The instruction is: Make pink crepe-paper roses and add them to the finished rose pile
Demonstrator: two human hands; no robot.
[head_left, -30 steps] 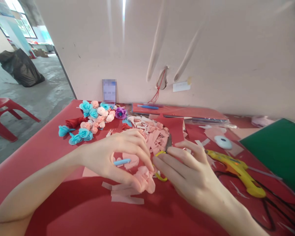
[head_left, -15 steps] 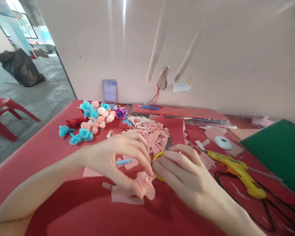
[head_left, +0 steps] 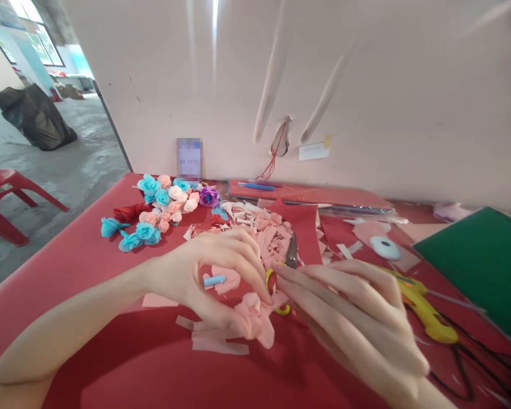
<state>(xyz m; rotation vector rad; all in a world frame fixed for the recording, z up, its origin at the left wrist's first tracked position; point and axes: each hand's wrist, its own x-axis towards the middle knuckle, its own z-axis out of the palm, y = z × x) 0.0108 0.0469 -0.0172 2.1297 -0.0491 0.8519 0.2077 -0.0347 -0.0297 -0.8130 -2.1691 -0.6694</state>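
Bench (head_left: 153, 363): red; grouped flowers (head_left: 162, 196) look finished
Left hand (head_left: 208, 254): fingers pinching pink flower (head_left: 255, 315), visibly layered
Right hand (head_left: 357, 307): fingers alongside, grip unclear
Seemingly unused: pink strips (head_left: 219, 343)

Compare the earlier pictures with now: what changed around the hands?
The right hand has straightened and shifted rightward, now covering the front of the yellow glue gun. The pink flower moved slightly right in the grip of the left hand. The scissors and flower cluster stayed put.
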